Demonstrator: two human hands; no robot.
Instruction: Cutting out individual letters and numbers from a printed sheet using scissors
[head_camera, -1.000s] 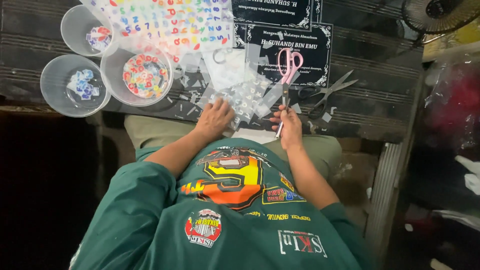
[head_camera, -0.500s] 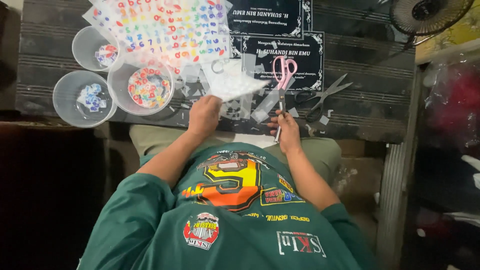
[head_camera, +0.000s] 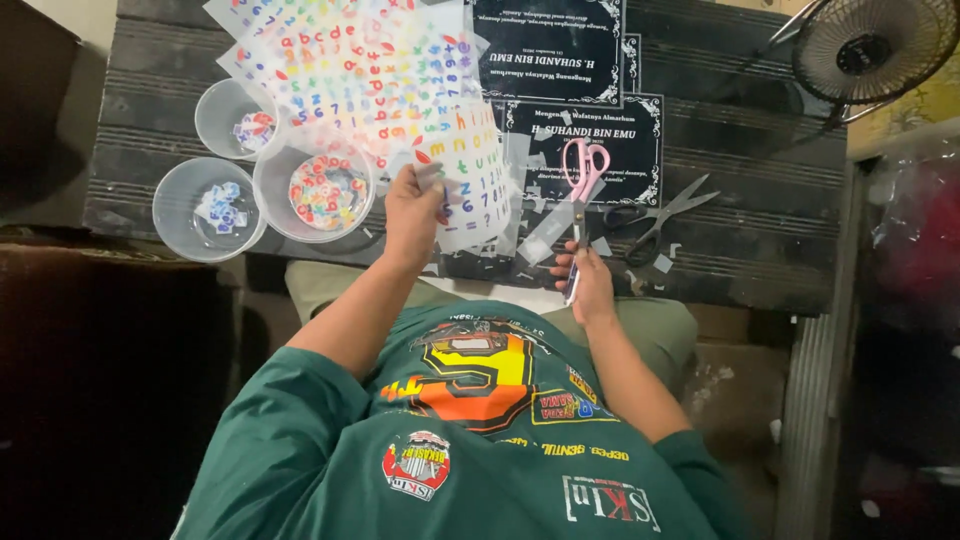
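Holding a letter sticker sheet near the surface's front edge, the left hand fingers clamp it; the right hand grips pink scissors. Three tubs hold cut pieces, with many sheets apparently uncut.

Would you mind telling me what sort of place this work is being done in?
Probably an informal home craft corner. A dark slatted table holds sheets of coloured letter stickers, clear plastic cups of cut pieces and two pairs of scissors, with a small fan beside it.
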